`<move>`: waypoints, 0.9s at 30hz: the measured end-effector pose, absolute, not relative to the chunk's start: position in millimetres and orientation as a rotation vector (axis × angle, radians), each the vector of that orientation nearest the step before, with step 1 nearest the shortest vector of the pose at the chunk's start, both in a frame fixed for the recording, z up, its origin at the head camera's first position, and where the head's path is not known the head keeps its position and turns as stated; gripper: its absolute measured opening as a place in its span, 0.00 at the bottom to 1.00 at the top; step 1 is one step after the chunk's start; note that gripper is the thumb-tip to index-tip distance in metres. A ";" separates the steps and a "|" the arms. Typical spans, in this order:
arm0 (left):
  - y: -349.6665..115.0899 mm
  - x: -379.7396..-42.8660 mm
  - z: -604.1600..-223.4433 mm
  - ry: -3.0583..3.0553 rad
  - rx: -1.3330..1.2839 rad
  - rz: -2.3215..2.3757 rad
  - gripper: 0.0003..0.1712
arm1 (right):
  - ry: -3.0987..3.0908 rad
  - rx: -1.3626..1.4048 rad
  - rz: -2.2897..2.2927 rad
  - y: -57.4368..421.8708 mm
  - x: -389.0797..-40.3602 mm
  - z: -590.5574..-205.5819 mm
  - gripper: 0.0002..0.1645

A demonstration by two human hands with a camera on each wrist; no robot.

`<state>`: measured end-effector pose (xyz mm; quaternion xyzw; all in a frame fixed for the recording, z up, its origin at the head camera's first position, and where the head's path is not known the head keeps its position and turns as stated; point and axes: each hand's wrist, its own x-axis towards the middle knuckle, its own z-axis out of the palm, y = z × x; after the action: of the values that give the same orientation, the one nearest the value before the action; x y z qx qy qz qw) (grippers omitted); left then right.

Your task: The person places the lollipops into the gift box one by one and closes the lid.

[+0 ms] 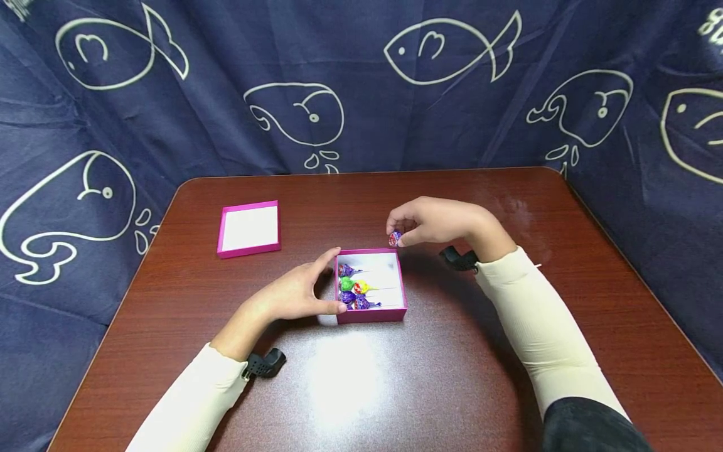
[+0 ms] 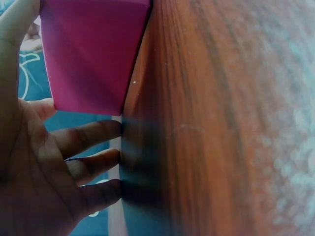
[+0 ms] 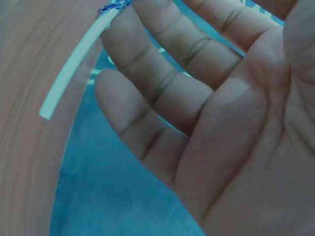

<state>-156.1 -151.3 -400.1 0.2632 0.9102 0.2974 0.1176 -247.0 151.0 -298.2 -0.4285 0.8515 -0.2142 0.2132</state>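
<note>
A pink box with a white inside stands on the table, several wrapped lollipops lying along its left side, sticks pointing right. My left hand spans the box's left side, gripping it with thumb at the near corner and index finger at the far one. The other fingers spread below, as the left wrist view shows. Beyond the box's far right corner, my right hand pinches a purple-and-red lollipop by its head. In the right wrist view its white stick sticks out past the fingers.
A pink lid, white inside up, lies at the back left of the brown wooden table. A thin white stick end shows beside the right sleeve. Dark blue cloth with fish and whale drawings hangs around the table.
</note>
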 end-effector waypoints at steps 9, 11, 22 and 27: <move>-151.6 -156.6 -400.0 2.662 0.776 0.870 0.63 | 2.334 -1.307 -0.594 117.4 -238.7 -299.9 0.09; -151.9 -156.6 -400.7 2.664 0.774 0.869 0.63 | 2.336 -1.325 -0.584 110.9 -236.1 -300.6 0.09; -151.9 -155.3 -398.1 2.672 0.771 0.845 0.63 | 2.325 -1.392 -0.521 88.6 -224.6 -311.9 0.07; -151.9 -155.5 -397.3 2.670 0.767 0.840 0.64 | 2.328 -1.431 -0.467 84.3 -222.0 -320.8 0.07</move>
<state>-155.5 -151.9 -397.3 0.2624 0.9134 0.2872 0.1195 -222.0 84.3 -320.8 -0.5074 0.8255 -0.1655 0.1838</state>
